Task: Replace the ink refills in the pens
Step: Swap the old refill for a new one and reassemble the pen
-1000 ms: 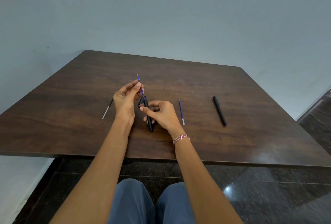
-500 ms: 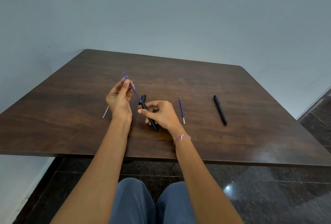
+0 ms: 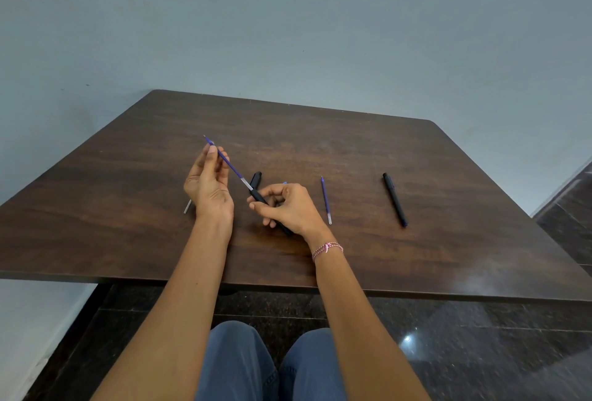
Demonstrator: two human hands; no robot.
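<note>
My left hand [image 3: 209, 184] pinches a thin blue ink refill [image 3: 229, 163] near its tip. The refill slants down to the right, and its clear end meets the open end of a black pen barrel [image 3: 259, 198]. My right hand [image 3: 288, 207] grips that barrel above the table. A black pen cap [image 3: 256, 179] lies just behind my hands. A second blue refill [image 3: 325, 199] lies to the right of my right hand. Further right lies a whole black pen [image 3: 395, 199].
Everything rests on a dark wooden table [image 3: 320, 144] against a pale wall. A grey-tipped used refill [image 3: 187, 207] peeks out from behind my left wrist. Below the table's near edge are my knees and a dark polished floor.
My left hand has drawn the blue refill up and to the left, so most of its length now shows outside the barrel. The black cap has come into view behind my hands.
</note>
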